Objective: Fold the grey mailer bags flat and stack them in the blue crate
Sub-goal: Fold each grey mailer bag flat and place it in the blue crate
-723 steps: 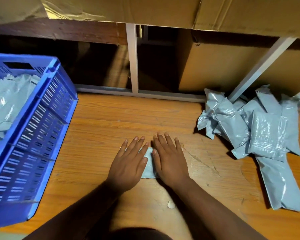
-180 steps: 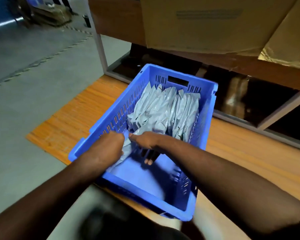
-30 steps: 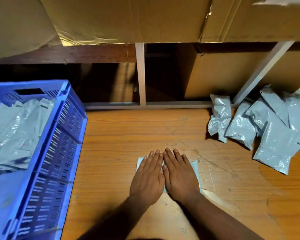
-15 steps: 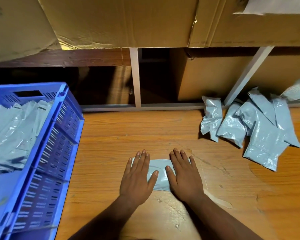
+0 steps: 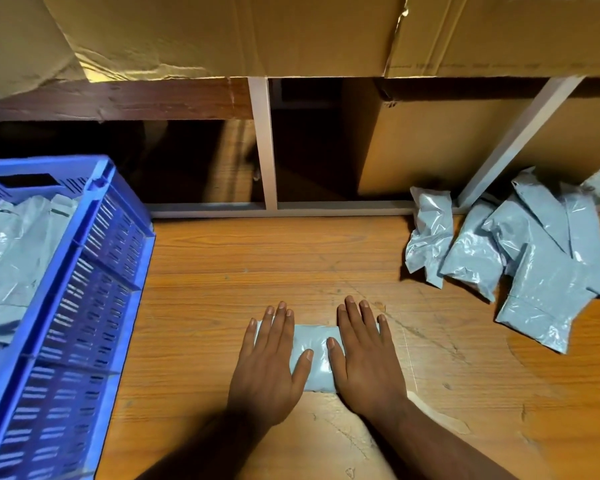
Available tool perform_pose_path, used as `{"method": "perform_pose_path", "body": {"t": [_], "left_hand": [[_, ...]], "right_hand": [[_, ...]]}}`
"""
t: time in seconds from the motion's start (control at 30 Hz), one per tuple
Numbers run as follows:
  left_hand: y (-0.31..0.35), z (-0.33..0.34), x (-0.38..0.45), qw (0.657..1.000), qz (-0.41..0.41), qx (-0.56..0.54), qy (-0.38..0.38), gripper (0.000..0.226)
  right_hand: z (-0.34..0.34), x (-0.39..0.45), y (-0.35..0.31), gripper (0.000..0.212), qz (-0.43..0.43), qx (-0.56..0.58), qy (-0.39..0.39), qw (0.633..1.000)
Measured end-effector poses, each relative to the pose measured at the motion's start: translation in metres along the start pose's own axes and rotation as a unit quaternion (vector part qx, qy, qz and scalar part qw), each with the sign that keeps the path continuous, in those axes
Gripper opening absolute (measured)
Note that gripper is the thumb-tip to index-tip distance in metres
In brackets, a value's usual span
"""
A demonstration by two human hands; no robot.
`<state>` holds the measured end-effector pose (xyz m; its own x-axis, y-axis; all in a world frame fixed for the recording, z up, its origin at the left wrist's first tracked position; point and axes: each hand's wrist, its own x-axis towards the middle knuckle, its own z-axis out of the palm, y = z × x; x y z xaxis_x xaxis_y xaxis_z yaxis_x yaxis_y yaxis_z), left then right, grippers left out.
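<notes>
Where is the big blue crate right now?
In the head view the blue crate sits on the wooden floor at the far left, to the left of the left hand, with grey bags inside.

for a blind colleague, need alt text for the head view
Left hand and right hand press a grey mailer bag flat on a wooden surface; blue crate left, loose bags right.

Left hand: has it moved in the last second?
Yes. The left hand has slid left, away from the right hand, baring the middle of the bag flat on the table.
</notes>
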<state>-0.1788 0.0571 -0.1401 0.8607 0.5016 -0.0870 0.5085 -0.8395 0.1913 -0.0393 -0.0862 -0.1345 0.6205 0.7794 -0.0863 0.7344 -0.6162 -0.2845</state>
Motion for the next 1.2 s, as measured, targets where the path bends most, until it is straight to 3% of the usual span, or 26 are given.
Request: {"method": "perform_pose_path", "body": {"t": [0.2, 0.27, 0.37, 0.47, 0.63, 0.87, 1.07, 1.2], "left_hand": [[0.004, -0.016, 0.004, 0.999, -0.005, -0.04, 0.025, 0.085], [0.008, -0.023, 0.011, 0.996, 0.023, -0.064, 0.058, 0.08], [0.015, -0.019, 0.017, 0.995, 0.06, -0.073, 0.041, 0.07], [0.014, -0.007, 0.014, 0.995, 0.083, -0.048, 0.032, 0.062], [0.016, -0.001, 0.013, 0.994, 0.079, -0.026, 0.068, 0.055], [0.014, 0.004, 0.019, 0.994, 0.089, -0.011, 0.062, 0.056], [0.012, 0.007, 0.005, 0.998, -0.002, -0.028, 0.05, 0.068], [0.012, 0.008, 0.005, 1.0, -0.003, -0.017, 0.017, 0.072]], "right_hand": [[-0.021, 0.009, 0.002, 0.063, 0.004, 0.058, -0.043, 0.997], [-0.029, 0.013, -0.004, 0.06, -0.028, 0.023, 0.0, 0.999], [-0.021, 0.017, -0.016, 0.057, -0.076, -0.001, 0.019, 0.997], [-0.008, 0.017, -0.019, 0.057, -0.071, 0.03, 0.006, 0.997], [0.005, 0.013, -0.022, 0.051, -0.058, -0.014, 0.052, 0.997], [0.008, 0.02, -0.023, 0.053, -0.058, -0.02, 0.034, 0.998], [0.003, 0.009, 0.005, 0.069, -0.009, 0.019, 0.048, 0.999], [0.0, 0.011, -0.001, 0.072, -0.001, 0.003, 0.029, 1.0]]}}
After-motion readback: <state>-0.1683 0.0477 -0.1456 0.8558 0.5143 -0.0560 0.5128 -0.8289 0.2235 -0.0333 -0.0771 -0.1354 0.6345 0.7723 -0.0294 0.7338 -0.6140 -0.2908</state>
